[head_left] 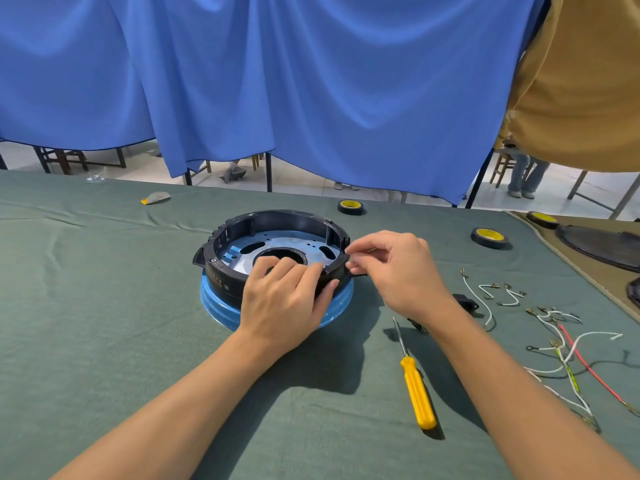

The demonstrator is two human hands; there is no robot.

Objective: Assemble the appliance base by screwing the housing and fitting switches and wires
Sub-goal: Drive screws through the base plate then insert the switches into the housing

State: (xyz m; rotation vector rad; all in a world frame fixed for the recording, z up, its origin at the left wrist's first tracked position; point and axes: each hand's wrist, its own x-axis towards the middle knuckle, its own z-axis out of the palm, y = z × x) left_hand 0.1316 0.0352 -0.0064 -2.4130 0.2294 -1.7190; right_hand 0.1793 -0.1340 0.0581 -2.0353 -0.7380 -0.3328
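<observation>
The housing [277,223], a black ring with a pale plate inside, sits on a blue base [216,306] in the middle of the green table [86,306], set back from the far edge. Wide bare cloth lies to its left and in front of it. The right side is crowded.

The left hand [287,299] grips the near rim, fingers curled over into the ring and thumb against the outer wall. The right hand [398,268] is at the rim's right side, thumb and forefinger pinched together just beside the wall and the other fingers loosely bent (whether anything tiny sits in that pinch I cannot tell).

One yellow screwdriver [415,389] lies near the right forearm, tip pointing away. Beyond the wrist is one black switch [465,301], with a second small black part [417,325] closer to the screwdriver's tip. Loose wires [571,341] spread toward the right edge: one red, one yellow-green, and several white ones too tangled to count.

Three tape rolls show: one [350,206] behind the housing, one [490,237] to the right, and one [542,220] on a tan mat [595,271] at the table's right edge. A blue curtain [311,81] hangs past the far edge.
</observation>
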